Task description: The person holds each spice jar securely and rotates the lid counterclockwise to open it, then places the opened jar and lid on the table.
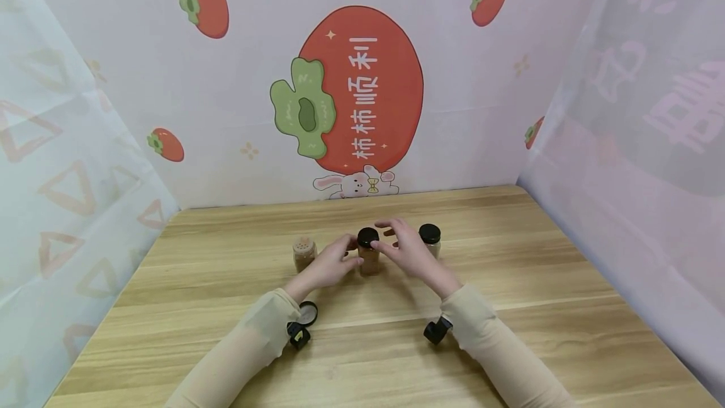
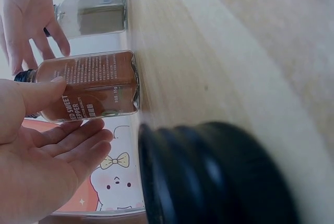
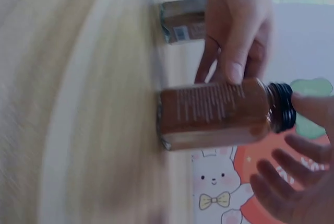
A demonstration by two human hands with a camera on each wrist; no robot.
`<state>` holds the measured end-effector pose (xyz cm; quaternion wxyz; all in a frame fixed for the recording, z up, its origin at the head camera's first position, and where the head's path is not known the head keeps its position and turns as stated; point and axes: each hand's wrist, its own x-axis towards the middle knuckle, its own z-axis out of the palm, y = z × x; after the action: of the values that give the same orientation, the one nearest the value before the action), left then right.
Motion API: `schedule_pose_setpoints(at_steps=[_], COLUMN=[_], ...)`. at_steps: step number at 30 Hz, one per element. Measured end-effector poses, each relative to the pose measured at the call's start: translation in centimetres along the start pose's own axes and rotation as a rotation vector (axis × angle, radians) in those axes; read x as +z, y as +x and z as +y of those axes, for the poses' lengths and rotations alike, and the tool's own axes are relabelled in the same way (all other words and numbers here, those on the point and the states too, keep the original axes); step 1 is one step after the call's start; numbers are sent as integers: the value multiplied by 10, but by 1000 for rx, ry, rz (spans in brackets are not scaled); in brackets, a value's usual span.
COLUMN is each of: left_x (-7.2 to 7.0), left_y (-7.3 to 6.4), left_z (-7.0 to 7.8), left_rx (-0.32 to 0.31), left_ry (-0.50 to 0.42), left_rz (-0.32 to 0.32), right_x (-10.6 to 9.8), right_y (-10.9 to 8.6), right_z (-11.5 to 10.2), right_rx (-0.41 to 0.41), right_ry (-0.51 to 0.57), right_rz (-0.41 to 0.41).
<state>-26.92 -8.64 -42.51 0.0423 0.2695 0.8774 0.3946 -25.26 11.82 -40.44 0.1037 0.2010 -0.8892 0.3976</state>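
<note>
A glass spice jar (image 1: 369, 261) of reddish-brown powder stands upright mid-table under a black screw cap (image 1: 367, 236). Its label (image 2: 78, 106) partly reads "SWEET PEPPER". My left hand (image 1: 333, 263) is at the jar's left side, thumb at the glass and fingers loosely extended beyond it. On the other side my right hand (image 1: 409, 250) has its thumb tip at the cap, with the other fingers (image 3: 282, 174) spread apart and off the jar.
Left of my left hand stands an uncapped jar (image 1: 304, 253) with a perforated shaker top. A loose black lid (image 1: 308, 313) lies by my left wrist, inner side up. Behind my right hand is a black-capped jar (image 1: 430, 239) of greyish contents. Printed cloth walls (image 1: 238, 80) surround the wooden table (image 1: 362, 357).
</note>
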Motion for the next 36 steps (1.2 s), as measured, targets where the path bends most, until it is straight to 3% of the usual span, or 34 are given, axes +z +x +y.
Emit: schedule_pose_setpoints(at_steps=[5, 16, 23, 31, 36], left_x=[0, 0, 0, 0, -1], left_y=[0, -1, -1, -1, 1], left_z=[0, 0, -1, -1, -2], left_rx=[5, 7, 11, 14, 12], left_ry=[-7, -6, -6, 12, 31], left_rz=[7, 0, 2, -5, -14], right_x=[8, 13, 7, -4, -8], right_y=[-3, -3, -1, 5, 9], right_z=[-6, -12, -13, -4, 2], right_rx=[22, 36, 19, 18, -7], right_ry=[-60, -103, -92, -3, 24], right_rz=[78, 102, 25, -124, -173])
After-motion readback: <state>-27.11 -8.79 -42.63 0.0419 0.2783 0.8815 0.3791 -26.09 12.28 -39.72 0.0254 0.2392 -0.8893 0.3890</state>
